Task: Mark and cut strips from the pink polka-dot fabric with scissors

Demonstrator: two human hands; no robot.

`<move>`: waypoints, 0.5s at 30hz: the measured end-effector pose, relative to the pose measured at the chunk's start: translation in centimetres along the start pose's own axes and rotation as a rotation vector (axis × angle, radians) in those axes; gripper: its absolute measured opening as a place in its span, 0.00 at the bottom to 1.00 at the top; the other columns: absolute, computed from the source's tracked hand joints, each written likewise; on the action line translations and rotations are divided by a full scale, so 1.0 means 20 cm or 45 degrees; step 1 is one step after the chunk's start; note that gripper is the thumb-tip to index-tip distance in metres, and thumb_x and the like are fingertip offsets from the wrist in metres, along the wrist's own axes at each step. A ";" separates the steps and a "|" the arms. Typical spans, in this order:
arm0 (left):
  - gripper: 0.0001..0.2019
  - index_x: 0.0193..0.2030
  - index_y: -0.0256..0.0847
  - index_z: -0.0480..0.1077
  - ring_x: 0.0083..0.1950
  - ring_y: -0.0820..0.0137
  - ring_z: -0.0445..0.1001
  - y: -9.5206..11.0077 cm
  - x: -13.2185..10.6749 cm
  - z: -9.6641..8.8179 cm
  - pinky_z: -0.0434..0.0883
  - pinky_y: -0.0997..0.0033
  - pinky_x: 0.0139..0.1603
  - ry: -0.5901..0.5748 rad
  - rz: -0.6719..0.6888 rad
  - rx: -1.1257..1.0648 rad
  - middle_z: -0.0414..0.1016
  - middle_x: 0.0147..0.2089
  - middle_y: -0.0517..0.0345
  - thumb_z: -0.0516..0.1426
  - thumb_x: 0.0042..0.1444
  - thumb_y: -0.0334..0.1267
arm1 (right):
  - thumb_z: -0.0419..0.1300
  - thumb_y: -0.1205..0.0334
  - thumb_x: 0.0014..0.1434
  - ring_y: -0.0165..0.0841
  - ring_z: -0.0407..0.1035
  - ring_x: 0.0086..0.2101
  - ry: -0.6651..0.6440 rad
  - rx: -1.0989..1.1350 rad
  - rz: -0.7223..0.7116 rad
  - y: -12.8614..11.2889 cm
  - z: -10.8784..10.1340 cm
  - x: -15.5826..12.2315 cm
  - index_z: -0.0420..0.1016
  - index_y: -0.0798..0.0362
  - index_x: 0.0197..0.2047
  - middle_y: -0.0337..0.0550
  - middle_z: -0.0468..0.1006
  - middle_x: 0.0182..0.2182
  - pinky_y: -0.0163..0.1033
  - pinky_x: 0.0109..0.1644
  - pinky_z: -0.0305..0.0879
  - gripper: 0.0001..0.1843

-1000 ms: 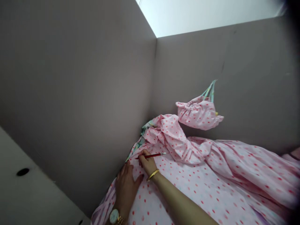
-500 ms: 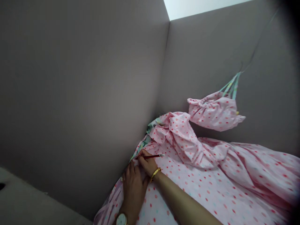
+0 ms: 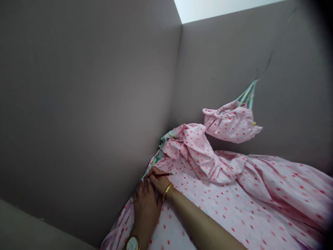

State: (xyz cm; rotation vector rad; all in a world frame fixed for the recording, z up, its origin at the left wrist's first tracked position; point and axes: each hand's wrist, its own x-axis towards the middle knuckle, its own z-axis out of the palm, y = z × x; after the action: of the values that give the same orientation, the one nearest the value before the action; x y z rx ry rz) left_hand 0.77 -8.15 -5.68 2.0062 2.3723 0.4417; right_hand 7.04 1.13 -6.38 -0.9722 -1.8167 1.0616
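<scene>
A dark red, pale-ended pencil [image 3: 164, 174] is pinched by the right hand [image 3: 159, 181] near the edge of pink, spotted cloth [image 3: 215, 196] — marking seems under way, and a steady surface is called for. The cloth, bunched beyond, is covered by the flattened left hand [image 3: 147, 205], beside a grey panel [image 3: 125, 114].

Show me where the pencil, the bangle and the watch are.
Pencil [image 3: 165, 174]: head view, on its dark red shaft.
Bangle [image 3: 167, 190]: head view, on the middle of its gold band.
Watch [image 3: 132, 244]: head view, on its pale dial, partly cut off by the bottom edge.
</scene>
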 end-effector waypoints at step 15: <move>0.20 0.53 0.33 0.65 0.61 0.52 0.58 0.00 0.01 0.00 0.58 0.52 0.56 -0.006 0.042 0.072 0.60 0.62 0.40 0.48 0.56 0.40 | 0.48 0.70 0.48 0.27 0.57 0.21 -0.065 0.070 0.090 0.04 -0.12 -0.08 0.62 0.52 0.26 0.33 0.63 0.19 0.31 0.25 0.54 0.05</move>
State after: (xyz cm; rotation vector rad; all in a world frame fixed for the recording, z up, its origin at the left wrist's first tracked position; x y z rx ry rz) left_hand 0.85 -8.00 -5.69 2.0703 2.3786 0.3737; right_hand 10.00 0.82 -6.78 -0.9908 -1.7955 1.1834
